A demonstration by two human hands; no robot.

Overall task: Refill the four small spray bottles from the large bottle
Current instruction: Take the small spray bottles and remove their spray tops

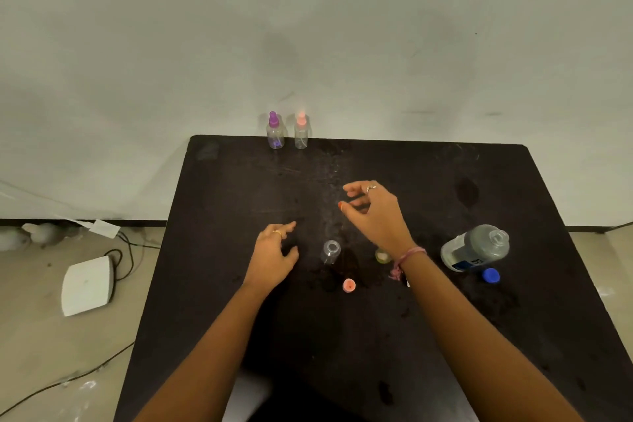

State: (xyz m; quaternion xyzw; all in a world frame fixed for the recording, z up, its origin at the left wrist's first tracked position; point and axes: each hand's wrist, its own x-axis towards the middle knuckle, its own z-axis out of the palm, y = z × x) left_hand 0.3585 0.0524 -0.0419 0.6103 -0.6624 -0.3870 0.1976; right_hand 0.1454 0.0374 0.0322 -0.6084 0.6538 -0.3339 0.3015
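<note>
Both hands [274, 255] [375, 212] empty; uncapped small bottle [331, 251] between, apparently untouched.

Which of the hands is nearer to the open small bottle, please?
Left. The left hand hovers just left of the open small bottle; the right hand is farther, beyond it to the right.

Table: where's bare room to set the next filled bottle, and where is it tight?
The table is bare along the near edge and in the far right corner. It is also bare left of the left hand. It is crowded between the open small bottle, orange cap and large bottle.
</note>
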